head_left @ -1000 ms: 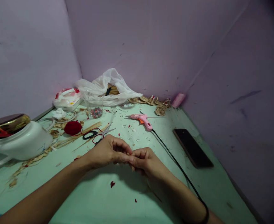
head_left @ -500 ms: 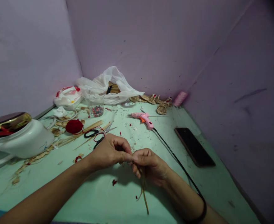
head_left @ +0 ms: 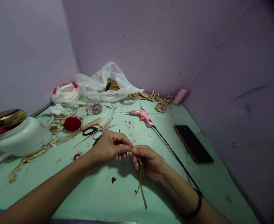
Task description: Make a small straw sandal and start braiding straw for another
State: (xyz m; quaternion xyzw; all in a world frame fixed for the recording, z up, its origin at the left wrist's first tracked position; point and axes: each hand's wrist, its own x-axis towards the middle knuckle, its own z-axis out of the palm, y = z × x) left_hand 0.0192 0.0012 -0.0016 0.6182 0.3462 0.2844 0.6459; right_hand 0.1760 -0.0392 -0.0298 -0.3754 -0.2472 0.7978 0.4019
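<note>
Over the middle of the green table, my left hand (head_left: 112, 145) and my right hand (head_left: 149, 160) meet fingertip to fingertip. From my right hand's fingers hang thin dried straw strips (head_left: 141, 183), tan and loose at the lower ends. My right thumb and fingers are closed on their upper part. My left thumb and index finger pinch at the same spot; what lies between those tips is too small to make out. Just beyond my left hand lie scissors (head_left: 106, 127) with black handles, blades apart, partly hidden by the hand.
A pink glue gun (head_left: 143, 116) lies ahead, its black cord (head_left: 174, 151) running toward my right arm. A phone (head_left: 194, 143) rests at right. Red yarn (head_left: 72, 124), a bead cup (head_left: 95, 104) and a white pot (head_left: 32, 137) stand left. A plastic bag (head_left: 90, 84) lies behind.
Both hands stay pinched together, with small finger movements. The hanging straw strips have swung slightly and spread apart. The whole view has shifted a little.
</note>
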